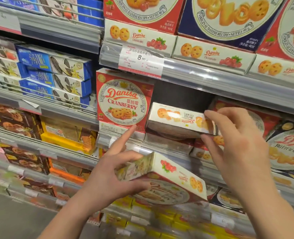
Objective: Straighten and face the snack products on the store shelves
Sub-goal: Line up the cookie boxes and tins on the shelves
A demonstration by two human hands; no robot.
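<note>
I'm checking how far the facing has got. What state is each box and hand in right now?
Upright cranberry box: standing on the shelf, front facing out.
Tilted box: lying flat, lettering upside down, pinched by the right hand.
Loose box: off the shelf, tilted, front facing down.
Left hand: grips the loose box, forefinger pointing out.
Right hand: grips the tilted box's end.
Price tag: in its rail.
</note>
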